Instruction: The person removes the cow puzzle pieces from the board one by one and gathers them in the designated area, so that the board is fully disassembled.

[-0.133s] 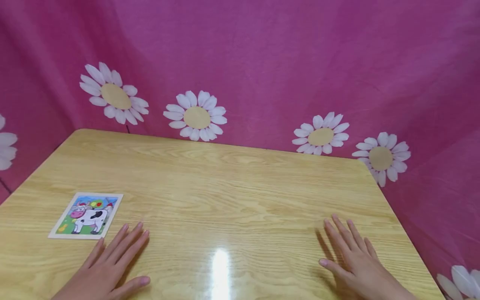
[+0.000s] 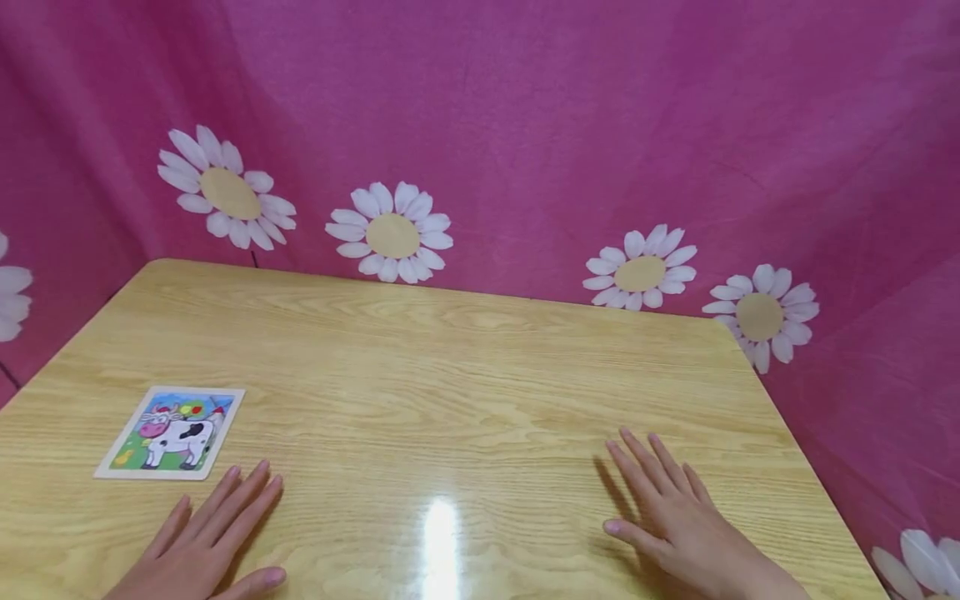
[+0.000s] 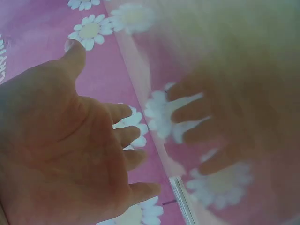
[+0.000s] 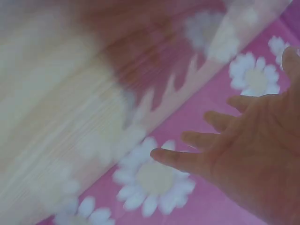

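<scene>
A square picture board (image 2: 168, 433) with a pale border and a cartoon cow lies flat on the left part of the wooden table (image 2: 450, 375). My left hand (image 2: 198, 537) is palm down just in front of it, fingers straight and holding nothing. In the left wrist view the board's thin edge (image 3: 183, 199) shows beyond the fingertips of the left hand (image 3: 70, 150). Over at the right side my right hand (image 2: 678, 521) hovers above the tabletop, its shadow beside it. The right wrist view shows the bare palm of that right hand (image 4: 262, 150), fingers spread.
A pink cloth (image 2: 510, 125) printed with large white daisies hangs behind the table and along both sides. The glossy tabletop carries a bright light reflection (image 2: 441, 542) between the hands.
My right hand has shifted to the left. My left hand has drawn slightly back and left, away from the board's near corner. The board stays in place.
</scene>
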Action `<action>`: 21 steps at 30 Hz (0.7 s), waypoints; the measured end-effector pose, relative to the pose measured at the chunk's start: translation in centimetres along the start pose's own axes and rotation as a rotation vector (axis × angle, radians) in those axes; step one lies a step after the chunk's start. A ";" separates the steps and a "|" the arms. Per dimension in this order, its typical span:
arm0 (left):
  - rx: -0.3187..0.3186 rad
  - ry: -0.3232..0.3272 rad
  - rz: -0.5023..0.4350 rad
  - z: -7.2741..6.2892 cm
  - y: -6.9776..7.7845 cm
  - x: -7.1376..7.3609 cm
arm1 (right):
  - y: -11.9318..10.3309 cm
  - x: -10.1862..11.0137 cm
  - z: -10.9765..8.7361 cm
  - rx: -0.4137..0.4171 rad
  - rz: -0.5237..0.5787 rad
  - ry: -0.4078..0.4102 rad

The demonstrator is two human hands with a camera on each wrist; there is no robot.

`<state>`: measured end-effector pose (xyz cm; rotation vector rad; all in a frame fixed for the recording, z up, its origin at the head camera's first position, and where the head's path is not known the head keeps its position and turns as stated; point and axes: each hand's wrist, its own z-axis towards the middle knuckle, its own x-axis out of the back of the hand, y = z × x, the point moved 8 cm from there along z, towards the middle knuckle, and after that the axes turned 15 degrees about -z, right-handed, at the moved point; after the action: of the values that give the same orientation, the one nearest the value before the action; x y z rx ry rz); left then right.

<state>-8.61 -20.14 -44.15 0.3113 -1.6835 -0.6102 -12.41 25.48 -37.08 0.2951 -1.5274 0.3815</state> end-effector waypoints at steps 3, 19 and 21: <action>0.044 0.022 0.011 -0.9 -1.8 -0.3 | -2.7 -0.4 1.9 0.078 -0.012 -0.029; 0.229 0.034 0.010 -2.3 -9.5 4.5 | -16.4 -2.9 10.9 0.527 -0.047 -0.200; 0.222 0.033 0.033 -2.3 -10.4 5.3 | -18.4 -3.2 12.1 0.568 -0.079 -0.204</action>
<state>-8.84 -31.99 -45.31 0.4485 -1.7240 -0.3923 -15.65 3.55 -39.01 0.8570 -1.5761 0.7393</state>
